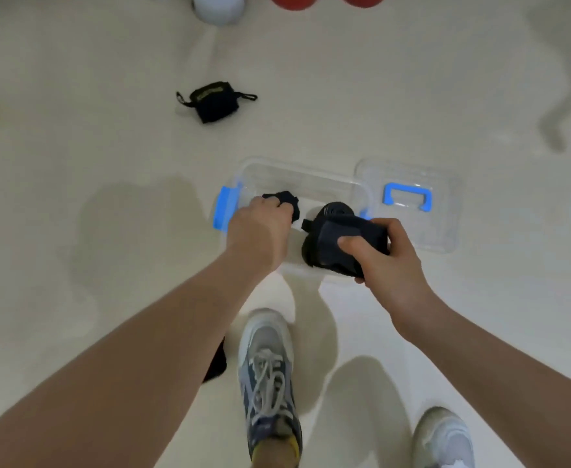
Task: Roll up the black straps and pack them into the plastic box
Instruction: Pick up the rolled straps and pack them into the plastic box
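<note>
**Straps Go Into the Box**

A small rolled black strap (289, 201) is held inside the left end of the clear plastic box with blue latches (297, 170), fingers of the left hand (260, 231) curled round it. The right hand (385, 261) grips a larger black rolled bundle (331, 244) over the box's near right side. A clear lid with a blue handle (441, 228) lies just beside the box on the pale floor (74, 146). Another rolled black strap with yellow lettering (214, 101) lies well apart, beyond the box.

The plastic box's (297, 172) far side is left free; the rest is blocked by a small roll (289, 201) and a large roll (331, 246).
</note>
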{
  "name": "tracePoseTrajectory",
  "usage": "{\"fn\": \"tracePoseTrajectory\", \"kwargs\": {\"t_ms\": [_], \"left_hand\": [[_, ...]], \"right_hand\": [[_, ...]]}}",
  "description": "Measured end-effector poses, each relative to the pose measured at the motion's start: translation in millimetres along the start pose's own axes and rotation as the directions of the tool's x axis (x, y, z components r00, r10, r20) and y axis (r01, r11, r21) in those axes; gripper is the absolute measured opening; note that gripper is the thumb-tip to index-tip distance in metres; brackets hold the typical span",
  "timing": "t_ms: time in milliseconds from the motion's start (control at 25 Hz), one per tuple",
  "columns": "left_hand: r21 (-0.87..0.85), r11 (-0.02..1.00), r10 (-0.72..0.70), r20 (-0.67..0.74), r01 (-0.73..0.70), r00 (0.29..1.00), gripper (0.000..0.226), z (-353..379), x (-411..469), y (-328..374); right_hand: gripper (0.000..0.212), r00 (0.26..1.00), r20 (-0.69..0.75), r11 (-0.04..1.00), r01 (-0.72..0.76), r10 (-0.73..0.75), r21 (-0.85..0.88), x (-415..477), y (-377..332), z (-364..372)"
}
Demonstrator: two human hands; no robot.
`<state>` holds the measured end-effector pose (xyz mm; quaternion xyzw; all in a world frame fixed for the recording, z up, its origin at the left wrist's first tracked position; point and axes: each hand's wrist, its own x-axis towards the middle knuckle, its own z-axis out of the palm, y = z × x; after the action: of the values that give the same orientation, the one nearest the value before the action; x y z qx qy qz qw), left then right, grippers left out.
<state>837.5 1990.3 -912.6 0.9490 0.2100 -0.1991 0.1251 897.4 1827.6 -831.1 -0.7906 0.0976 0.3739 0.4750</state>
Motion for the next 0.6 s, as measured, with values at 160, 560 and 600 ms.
{"fn": "tracePoseTrajectory", "kwargs": {"t_ms": [160, 560, 600], "left_hand": [[0.506, 0.822, 0.160, 0.237, -0.262, 0.958, 0.058, 17.0, 50.7, -16.6], [0.386, 0.731, 0.407, 0.416, -0.563, 0.813, 0.046, -2.1, 98.5, -23.1], [0.399, 0.717, 0.427, 0.396, -0.571, 0.813, 0.045, -4.1, 98.5, -24.3]], "right_hand": [[0.032, 0.981, 0.010, 0.974, 0.194, -0.194, -0.119, 34.3, -4.7, 31.6], [0.057, 0.861, 0.226, 0.478, 0.450, -0.455, -0.754, 74.4, 51.5, 83.7], [0.056, 0.860, 0.213, 0.451, 0.436, -0.464, -0.778, 79.4, 55.8, 90.4]]}}
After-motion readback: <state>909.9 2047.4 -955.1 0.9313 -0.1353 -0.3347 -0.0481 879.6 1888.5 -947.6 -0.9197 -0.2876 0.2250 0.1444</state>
